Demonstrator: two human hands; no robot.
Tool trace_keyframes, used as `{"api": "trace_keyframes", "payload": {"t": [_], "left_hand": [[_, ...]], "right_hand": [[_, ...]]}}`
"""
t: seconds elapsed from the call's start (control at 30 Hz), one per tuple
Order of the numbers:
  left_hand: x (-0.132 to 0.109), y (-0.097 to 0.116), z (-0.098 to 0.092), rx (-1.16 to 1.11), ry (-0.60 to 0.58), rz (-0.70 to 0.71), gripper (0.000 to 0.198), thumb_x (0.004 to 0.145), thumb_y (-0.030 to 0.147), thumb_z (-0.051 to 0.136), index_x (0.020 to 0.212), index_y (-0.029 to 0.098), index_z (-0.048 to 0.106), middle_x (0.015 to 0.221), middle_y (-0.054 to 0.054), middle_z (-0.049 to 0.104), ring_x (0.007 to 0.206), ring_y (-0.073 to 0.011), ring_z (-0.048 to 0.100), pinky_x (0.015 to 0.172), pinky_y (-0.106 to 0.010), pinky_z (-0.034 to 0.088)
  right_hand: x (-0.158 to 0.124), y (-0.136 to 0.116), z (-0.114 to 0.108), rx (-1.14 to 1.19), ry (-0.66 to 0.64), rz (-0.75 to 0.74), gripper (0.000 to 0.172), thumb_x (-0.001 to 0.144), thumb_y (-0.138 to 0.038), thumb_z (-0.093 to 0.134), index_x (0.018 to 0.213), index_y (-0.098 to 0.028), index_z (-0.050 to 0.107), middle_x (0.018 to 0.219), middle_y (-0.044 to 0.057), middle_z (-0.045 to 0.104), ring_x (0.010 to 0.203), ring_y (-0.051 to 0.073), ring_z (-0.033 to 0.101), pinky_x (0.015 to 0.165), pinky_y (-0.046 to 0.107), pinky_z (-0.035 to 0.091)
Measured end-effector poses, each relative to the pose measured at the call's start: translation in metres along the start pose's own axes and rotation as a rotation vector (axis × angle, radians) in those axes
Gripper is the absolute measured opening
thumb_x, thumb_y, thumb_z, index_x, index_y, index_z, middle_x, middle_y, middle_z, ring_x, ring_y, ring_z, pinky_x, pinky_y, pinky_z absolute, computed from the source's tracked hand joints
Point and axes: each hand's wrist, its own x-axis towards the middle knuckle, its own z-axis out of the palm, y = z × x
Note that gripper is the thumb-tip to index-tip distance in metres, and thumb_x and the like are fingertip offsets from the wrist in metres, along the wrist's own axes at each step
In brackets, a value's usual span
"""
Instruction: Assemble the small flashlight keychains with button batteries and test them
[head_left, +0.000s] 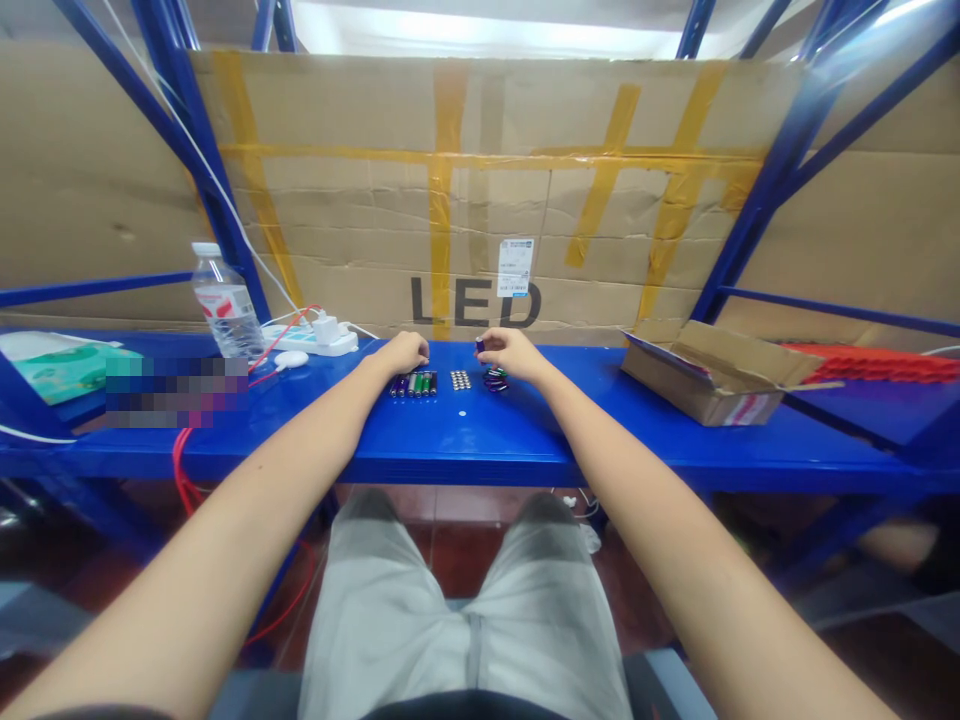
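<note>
My left hand [403, 352] rests curled on the blue shelf [465, 440], its fingers closed just behind a row of several small cylinders [413, 384] in purple, green and silver. What its fingers hold, if anything, is hidden. My right hand [507, 353] pinches a small dark purple piece [480, 346] between thumb and fingers, above a little pile of dark purple and green parts [495, 380]. Between the two groups lies a cluster of small silver pieces [460, 380]. A single tiny white piece [462, 412] lies nearer to me.
A water bottle [225, 305], a white power strip [315, 338] with red and white cables and a green packet [67, 368] stand at the left. An open cardboard box [712, 378] sits at the right. A taped cardboard sheet marked LED [480, 190] backs the shelf.
</note>
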Motion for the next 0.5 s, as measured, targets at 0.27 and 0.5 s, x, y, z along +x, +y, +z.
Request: {"api": "trace_keyframes", "payload": {"t": [0.27, 0.5], "left_hand": [[-0.018, 0.053, -0.02, -0.431, 0.323, 0.131, 0.021, 0.082, 0.028, 0.065, 0.094, 0.017, 0.078, 0.098, -0.008, 0.078, 0.092, -0.0229, 0.069, 0.088, -0.035, 0.052], [-0.024, 0.093, -0.018, -0.42, 0.303, 0.321, 0.019, 0.085, 0.025, 0.061, 0.093, 0.017, 0.076, 0.096, -0.006, 0.077, 0.089, -0.0209, 0.069, 0.084, -0.033, 0.052]], "right_hand": [[0.002, 0.001, 0.001, 0.019, -0.001, 0.015, 0.019, 0.069, -0.005, 0.069, 0.084, -0.016, 0.068, 0.071, 0.001, 0.069, 0.066, 0.014, 0.063, 0.067, 0.026, 0.052], [0.002, 0.003, 0.002, -0.03, -0.03, -0.002, 0.016, 0.068, -0.007, 0.07, 0.083, -0.015, 0.07, 0.069, -0.001, 0.069, 0.064, 0.013, 0.062, 0.064, 0.024, 0.05]]}}
